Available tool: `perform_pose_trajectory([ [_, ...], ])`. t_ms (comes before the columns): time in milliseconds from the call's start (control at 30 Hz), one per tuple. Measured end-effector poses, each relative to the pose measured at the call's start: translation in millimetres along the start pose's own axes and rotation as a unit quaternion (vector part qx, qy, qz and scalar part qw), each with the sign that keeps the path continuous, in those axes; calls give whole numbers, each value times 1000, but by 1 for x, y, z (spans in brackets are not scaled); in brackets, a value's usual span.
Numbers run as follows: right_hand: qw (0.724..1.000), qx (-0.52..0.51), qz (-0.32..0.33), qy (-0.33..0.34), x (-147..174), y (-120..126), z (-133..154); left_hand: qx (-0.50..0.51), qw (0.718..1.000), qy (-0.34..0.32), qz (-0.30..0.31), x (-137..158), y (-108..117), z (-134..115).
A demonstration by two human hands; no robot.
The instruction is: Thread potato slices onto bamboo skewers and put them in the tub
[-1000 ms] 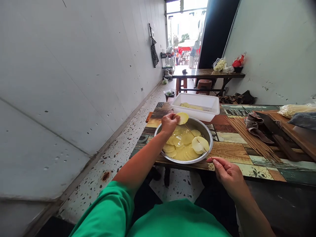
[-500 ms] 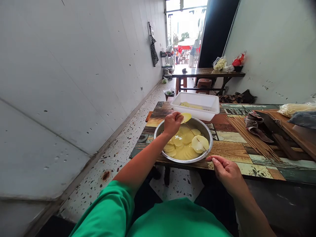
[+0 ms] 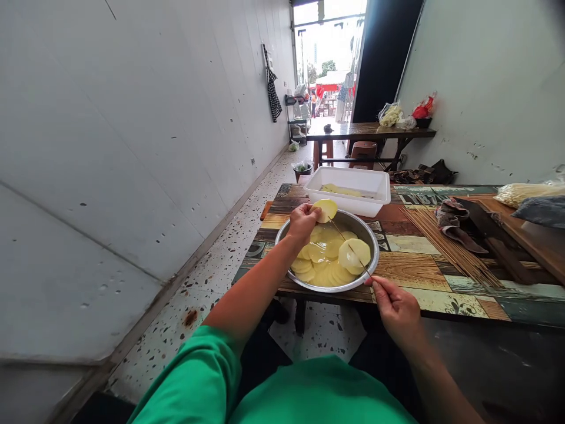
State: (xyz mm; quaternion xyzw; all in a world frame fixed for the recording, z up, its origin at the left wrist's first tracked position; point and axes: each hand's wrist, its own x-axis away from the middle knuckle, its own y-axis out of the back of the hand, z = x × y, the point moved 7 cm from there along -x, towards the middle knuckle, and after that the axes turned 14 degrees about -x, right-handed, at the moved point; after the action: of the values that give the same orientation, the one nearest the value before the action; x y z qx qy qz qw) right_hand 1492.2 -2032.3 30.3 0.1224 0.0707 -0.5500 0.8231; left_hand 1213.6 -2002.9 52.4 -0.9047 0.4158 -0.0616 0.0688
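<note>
Above the far rim of a metal bowl [image 3: 371, 268], my left hand [image 3: 304, 222] pinches a thin, round, pale-yellow potato slice [image 3: 325, 211] by its left edge. My right hand [image 3: 397, 306] is closed on the near end of a thin wooden skewer [image 3: 339, 229]. The skewer slants up and left over the bowl, its far tip at the pinched slice; whether it has pierced that slice I cannot tell. Another slice [image 3: 354, 253] is threaded on the skewer nearer my right hand. Many more potato slices [image 3: 322, 274] lie in water in the bowl.
Behind the bowl stands a white plastic tub [image 3: 348, 203] with some slices inside. To the right lie a bundle of skewers [image 3: 450, 247], a crumpled cloth [image 3: 451, 215], a cleaver [image 3: 498, 244] and a wooden board [image 3: 525, 235]. A second table [image 3: 371, 131] with bags stands farther back.
The slice in my left hand has tilted to show more of its face and shifted slightly left. My right hand and the skewer with its slice have moved slightly left and up.
</note>
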Motion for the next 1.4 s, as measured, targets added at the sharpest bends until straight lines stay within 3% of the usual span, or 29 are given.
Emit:
perform_pose_trajectory([
  [67, 991, 102, -15, 90, 3, 2, 8, 31, 998, 49, 26, 1, -2, 2],
  [133, 986, 123, -10, 113, 2, 4, 9, 52, 993, 95, 57, 1, -4, 5],
  [200, 992, 92, 14, 83, -1, 6, 5, 57, 987, 127, 78, 1, -3, 6],
  [267, 999, 18, 48, 7, -6, 7, -5, 53, 984, 140, 95, 0, -3, 6],
  [400, 980, -134, 87, -116, -10, 8, -24, 38, 984, 149, 91, 0, -1, 7],
  [500, 978, -141, 93, -119, -11, 11, -30, 44, 984, 154, 78, 1, -1, 5],
  [633, 976, -144, 104, -124, -12, 13, -34, 82, 977, 169, 104, 5, -5, -2],
  [867, 978, -147, 66, -134, -17, 19, -39, 126, 957, 231, 125, 13, -9, -2],
  [1067, 947, -237, 108, -189, -17, 10, -53, 95, 959, 215, 158, 12, -10, -6],
  [1167, 978, -148, 75, -124, -22, 17, -49, 82, 961, 189, 187, 11, -10, -12],
  [1233, 999, -36, 20, -20, -25, 27, -36, 82, 960, 168, 211, 11, -12, -16],
  [1300, 995, 50, -39, 71, -23, 34, -19, 71, 966, 140, 207, 10, -11, -19],
  [1367, 994, 52, -48, 78, -22, 34, -11, 58, 977, 107, 178, 8, -8, -23],
  [1400, 999, 13, -23, 42, -22, 31, -13, 58, 980, 91, 166, 8, -7, -25],
])
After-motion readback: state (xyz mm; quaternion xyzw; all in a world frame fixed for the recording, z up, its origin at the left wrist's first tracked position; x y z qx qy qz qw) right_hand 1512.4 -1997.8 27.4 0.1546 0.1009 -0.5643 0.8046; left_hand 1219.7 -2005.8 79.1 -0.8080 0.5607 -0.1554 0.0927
